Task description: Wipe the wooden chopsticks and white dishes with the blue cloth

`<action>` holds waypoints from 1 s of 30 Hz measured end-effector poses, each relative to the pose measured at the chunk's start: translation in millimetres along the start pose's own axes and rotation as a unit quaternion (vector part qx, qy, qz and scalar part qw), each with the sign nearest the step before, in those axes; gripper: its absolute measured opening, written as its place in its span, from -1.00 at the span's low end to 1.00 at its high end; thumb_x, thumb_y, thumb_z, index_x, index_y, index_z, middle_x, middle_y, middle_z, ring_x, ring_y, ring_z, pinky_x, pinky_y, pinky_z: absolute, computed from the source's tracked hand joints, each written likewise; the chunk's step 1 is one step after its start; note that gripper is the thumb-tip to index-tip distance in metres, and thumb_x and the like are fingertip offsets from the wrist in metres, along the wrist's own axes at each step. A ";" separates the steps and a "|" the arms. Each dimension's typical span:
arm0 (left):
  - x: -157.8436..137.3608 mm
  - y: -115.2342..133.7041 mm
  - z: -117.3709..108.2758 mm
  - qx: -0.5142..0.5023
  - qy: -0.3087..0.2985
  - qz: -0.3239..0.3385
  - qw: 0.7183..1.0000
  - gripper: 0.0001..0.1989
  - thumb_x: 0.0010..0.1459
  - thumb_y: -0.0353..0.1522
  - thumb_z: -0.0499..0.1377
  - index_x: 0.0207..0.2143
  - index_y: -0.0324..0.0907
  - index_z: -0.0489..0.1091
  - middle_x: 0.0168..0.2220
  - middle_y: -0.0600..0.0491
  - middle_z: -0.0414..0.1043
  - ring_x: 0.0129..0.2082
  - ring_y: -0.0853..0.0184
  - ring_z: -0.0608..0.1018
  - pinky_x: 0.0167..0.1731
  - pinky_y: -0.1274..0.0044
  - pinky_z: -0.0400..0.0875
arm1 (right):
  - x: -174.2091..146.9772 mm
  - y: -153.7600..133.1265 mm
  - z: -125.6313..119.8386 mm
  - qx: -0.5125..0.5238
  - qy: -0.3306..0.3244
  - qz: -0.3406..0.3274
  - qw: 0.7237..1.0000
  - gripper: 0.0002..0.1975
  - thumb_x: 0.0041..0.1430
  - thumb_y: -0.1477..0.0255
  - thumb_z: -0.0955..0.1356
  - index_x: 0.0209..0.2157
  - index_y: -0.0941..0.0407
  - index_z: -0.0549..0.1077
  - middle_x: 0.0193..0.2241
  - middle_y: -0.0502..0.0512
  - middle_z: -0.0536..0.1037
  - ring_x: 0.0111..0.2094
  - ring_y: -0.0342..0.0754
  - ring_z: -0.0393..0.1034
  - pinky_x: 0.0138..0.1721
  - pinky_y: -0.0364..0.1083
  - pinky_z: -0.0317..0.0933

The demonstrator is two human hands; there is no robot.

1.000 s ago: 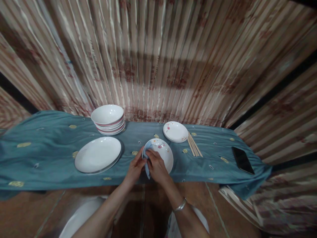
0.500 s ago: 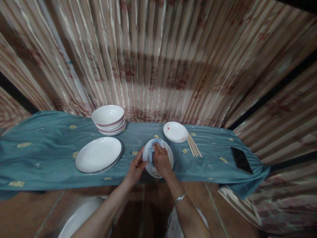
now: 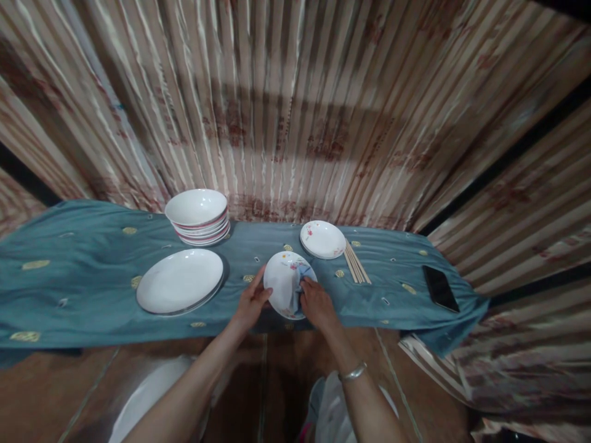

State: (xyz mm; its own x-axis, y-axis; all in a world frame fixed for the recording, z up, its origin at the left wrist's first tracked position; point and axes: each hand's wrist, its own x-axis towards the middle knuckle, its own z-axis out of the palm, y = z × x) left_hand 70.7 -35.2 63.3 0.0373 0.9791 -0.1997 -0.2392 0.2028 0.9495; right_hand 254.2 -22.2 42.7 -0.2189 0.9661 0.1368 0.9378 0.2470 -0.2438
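A small white plate with a flower pattern [image 3: 279,284] is held up near the table's front edge. My left hand [image 3: 252,301] grips its left rim, thumb on the upper face and fingers behind. My right hand [image 3: 317,303] is closed on a light blue cloth [image 3: 295,295], which lies against the plate's right side. Part of the cloth is hidden under the fingers. Just beyond, a short stack of similar flowered plates [image 3: 323,239] rests on the table, with several wooden chopsticks [image 3: 357,262] lying beside it.
At the left stand a stack of white bowls with red bands [image 3: 197,212] and large oval plates [image 3: 180,283]. A black phone [image 3: 440,288] lies at the right end of the teal tablecloth [image 3: 101,258]. Pleated curtains [image 3: 277,111] hang behind the table.
My right hand and the cloth have slid from the plate's middle to its right side, uncovering more of the flower pattern. My left hand keeps its hold. The view has shifted slightly.
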 end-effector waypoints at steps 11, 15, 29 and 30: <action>3.4 -1.1 1.2 -0.013 0.029 -0.002 1.000 -0.27 -0.03 -0.09 0.23 0.20 -0.09 0.20 0.01 -0.08 0.43 -0.20 0.16 0.56 -0.46 0.49 0.51 | -20.6 -7.2 -26.6 0.034 -0.093 -0.039 0.994 -0.75 0.16 0.55 0.23 -0.19 0.15 0.49 -0.10 0.19 0.52 -0.08 0.01 0.41 -0.04 -0.07 0.23; 4.3 -1.6 1.0 0.001 0.033 -0.003 0.999 -0.29 0.00 -0.14 0.22 0.20 -0.11 0.19 0.03 -0.08 0.41 -0.19 0.15 0.55 -0.44 0.45 0.53 | -23.6 -12.3 -36.5 0.103 -0.112 -0.066 0.986 -0.78 0.17 0.54 0.24 -0.24 0.14 0.51 -0.19 0.14 0.55 -0.12 -0.03 0.43 -0.08 -0.12 0.23; 11.4 3.8 1.1 0.191 0.016 0.131 0.973 -0.39 0.08 -0.14 0.01 0.14 -0.27 0.28 0.17 -0.07 0.27 0.20 0.18 0.28 0.19 0.33 0.10 | -5.0 -45.0 -14.1 0.430 0.013 -0.090 0.898 -0.61 0.07 0.55 0.27 -0.04 0.09 0.44 -0.09 0.10 0.52 -0.06 -0.06 0.40 0.01 -0.06 0.25; 12.5 3.5 0.9 0.198 0.016 0.131 0.971 -0.38 0.09 -0.14 0.00 0.14 -0.28 0.27 0.17 -0.08 0.27 0.19 0.19 0.28 0.20 0.34 0.07 | -2.9 -47.3 -11.1 0.433 0.023 -0.094 0.896 -0.59 0.07 0.56 0.26 -0.02 0.08 0.42 -0.07 0.10 0.50 -0.03 -0.06 0.38 0.05 -0.05 0.23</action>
State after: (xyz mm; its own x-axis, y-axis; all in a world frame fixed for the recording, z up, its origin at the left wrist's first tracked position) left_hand 71.2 -22.3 64.4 -0.0072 0.9982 0.0594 0.1552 -0.0576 0.9862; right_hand 213.4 -37.4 64.5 -0.3209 0.9020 0.2889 0.3210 0.3905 -0.8628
